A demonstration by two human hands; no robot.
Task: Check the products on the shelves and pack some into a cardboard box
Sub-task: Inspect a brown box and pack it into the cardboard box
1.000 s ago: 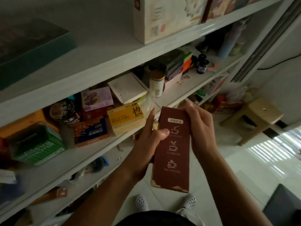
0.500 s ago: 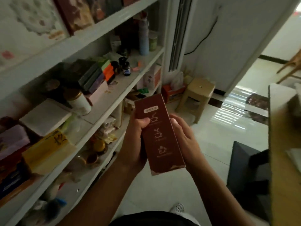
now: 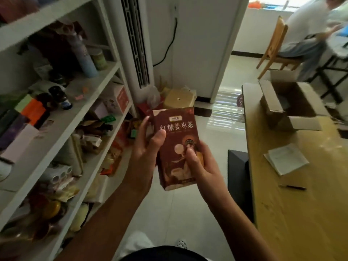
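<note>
A dark red tea box (image 3: 176, 132) with white lettering is held upright in front of me, its printed front facing the camera. My left hand (image 3: 146, 147) grips its left edge, thumb across the front. My right hand (image 3: 200, 162) holds the lower right part, thumb pressed on the front picture. An open cardboard box (image 3: 290, 104) sits on the yellow wooden table (image 3: 301, 213) to the right, well away from both hands. The white shelves (image 3: 98, 85) stacked with products stand on the left.
A white tower air conditioner (image 3: 137, 44) stands past the shelves, with a yellow stool (image 3: 178, 98) at its foot. Papers (image 3: 286, 159) and a pen (image 3: 292, 187) lie on the table. A dark seat (image 3: 239, 176) is beside the table. A person sits on a wooden chair (image 3: 276, 46) at the far right.
The view has swung right from the shelves toward the table and cardboard box. The tea box has been turned in my hands from its narrow icon side to its front face.
</note>
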